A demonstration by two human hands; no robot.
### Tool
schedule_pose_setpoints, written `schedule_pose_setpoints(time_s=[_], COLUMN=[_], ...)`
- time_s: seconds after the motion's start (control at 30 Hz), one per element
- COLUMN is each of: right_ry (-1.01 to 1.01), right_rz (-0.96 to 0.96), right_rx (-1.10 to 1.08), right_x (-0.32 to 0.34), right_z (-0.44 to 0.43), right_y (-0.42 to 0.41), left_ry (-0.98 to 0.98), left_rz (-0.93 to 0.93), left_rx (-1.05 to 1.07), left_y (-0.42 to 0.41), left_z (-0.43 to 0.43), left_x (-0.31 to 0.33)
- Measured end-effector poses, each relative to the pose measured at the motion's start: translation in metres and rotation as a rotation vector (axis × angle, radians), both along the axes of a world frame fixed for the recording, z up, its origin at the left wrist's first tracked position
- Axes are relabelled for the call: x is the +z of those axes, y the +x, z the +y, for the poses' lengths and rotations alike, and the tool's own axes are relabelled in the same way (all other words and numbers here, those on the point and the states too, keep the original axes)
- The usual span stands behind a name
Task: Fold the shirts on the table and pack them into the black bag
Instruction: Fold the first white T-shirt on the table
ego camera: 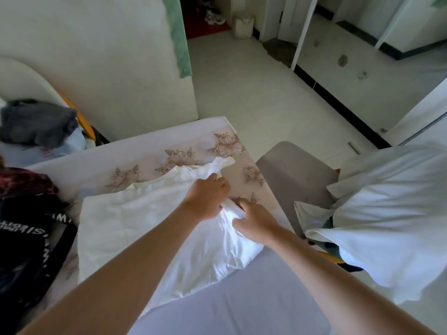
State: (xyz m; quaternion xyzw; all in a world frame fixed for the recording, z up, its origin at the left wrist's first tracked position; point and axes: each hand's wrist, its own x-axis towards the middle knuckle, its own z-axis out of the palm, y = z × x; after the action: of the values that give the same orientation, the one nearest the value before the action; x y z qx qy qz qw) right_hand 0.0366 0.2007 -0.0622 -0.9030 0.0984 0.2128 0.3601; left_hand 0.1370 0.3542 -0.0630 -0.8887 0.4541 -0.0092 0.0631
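Note:
A white shirt [135, 221] lies spread over the table [145, 151], which has a floral cloth. My left hand [208, 197] grips a fold of the shirt near its right edge, by the sleeve. Close beside it, my right hand [254, 221] pinches the same bunched edge of cloth. The black bag [29, 238] with white lettering sits at the table's left edge, partly out of frame.
A grey chair [297, 180] stands to the right of the table with more white garments [387, 213] draped over it. A grey cloth pile [36, 122] lies at the far left on another seat. Tiled floor [266, 93] stretches beyond the table.

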Motion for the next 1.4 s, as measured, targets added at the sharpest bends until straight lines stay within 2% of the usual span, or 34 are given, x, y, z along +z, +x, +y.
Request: schedule_pose_setpoints(time_s=[0.13, 0.2, 0.3, 0.37, 0.43, 0.5, 0.57, 0.63, 0.7, 0.8, 0.83, 0.9, 0.93, 1.0, 1.07, 1.1, 1.17, 1.3, 1.4], right_ry=[0.059, 0.134, 0.199, 0.203, 0.163, -0.055, -0.253, -0.331, -0.367, -0.382, -0.373, -0.381, -0.390, -0.404, -0.408, -0.407, -0.422, -0.483, -0.464], right_rz=[0.055, 0.105, 0.241, 0.277, 0.166, -0.080, -0.247, -0.299, -0.352, -0.427, -0.413, -0.395, -0.417, -0.483, -0.472, -0.419, -0.335, -0.376, -0.441], right_rx=[0.193, 0.230, 0.314, 0.300, 0.244, 0.312, 0.441, 0.541, 0.617, 0.685, 0.697, 0.715, 0.716, 0.692, 0.685, 0.705, 0.765, 0.779, 0.762], right_x=[0.017, 0.017, 0.011, 0.002, -0.008, -0.022, -0.036, -0.052, -0.064, -0.072, -0.073, -0.073, -0.072, -0.069, -0.070, -0.071, -0.074, -0.061, -0.050], right_z=[0.059, 0.087, 0.119, 0.129, 0.130, 0.121, 0.113, 0.107, 0.105, 0.106, 0.107, 0.111, 0.113, 0.117, 0.120, 0.121, 0.121, 0.130, 0.156], right_y=[0.001, -0.002, -0.012, -0.017, -0.019, -0.017, -0.017, -0.020, -0.024, -0.023, -0.022, -0.019, -0.017, -0.011, -0.006, -0.006, -0.005, 0.004, 0.018], left_ry=[-0.188, -0.190, -0.130, -0.208, -0.416, -0.646, -0.856, -1.021, -1.129, -1.098, -1.026, -0.722, -0.573, -0.432, -0.287, -0.196, -0.110, -0.156, -0.292], left_rz=[-0.051, -0.027, 0.147, 0.272, 0.431, 0.599, 0.700, 0.758, 0.768, 0.560, 0.502, 0.388, 0.284, 0.177, 0.295, 0.368, 0.382, 0.421, 0.434], left_rx=[0.136, 0.238, 0.426, 0.611, 0.940, 1.233, 1.447, 1.549, 1.475, 1.261, 1.227, 1.193, 1.121, 0.842, 0.662, 0.657, 0.693, 0.698, 0.825], left_y=[-0.018, -0.029, -0.049, -0.060, -0.062, -0.055, -0.045, -0.035, -0.025, -0.014, -0.013, -0.019, -0.024, -0.033, -0.042, -0.048, -0.060, -0.077, -0.086], left_z=[0.075, 0.107, 0.144, 0.159, 0.159, 0.147, 0.136, 0.133, 0.133, 0.136, 0.138, 0.143, 0.146, 0.150, 0.153, 0.156, 0.163, 0.179, 0.200], left_x=[-0.005, -0.010, -0.029, -0.043, -0.047, -0.044, -0.044, -0.044, -0.046, -0.041, -0.041, -0.045, -0.048, -0.060, -0.074, -0.082, -0.092, -0.088, -0.073])
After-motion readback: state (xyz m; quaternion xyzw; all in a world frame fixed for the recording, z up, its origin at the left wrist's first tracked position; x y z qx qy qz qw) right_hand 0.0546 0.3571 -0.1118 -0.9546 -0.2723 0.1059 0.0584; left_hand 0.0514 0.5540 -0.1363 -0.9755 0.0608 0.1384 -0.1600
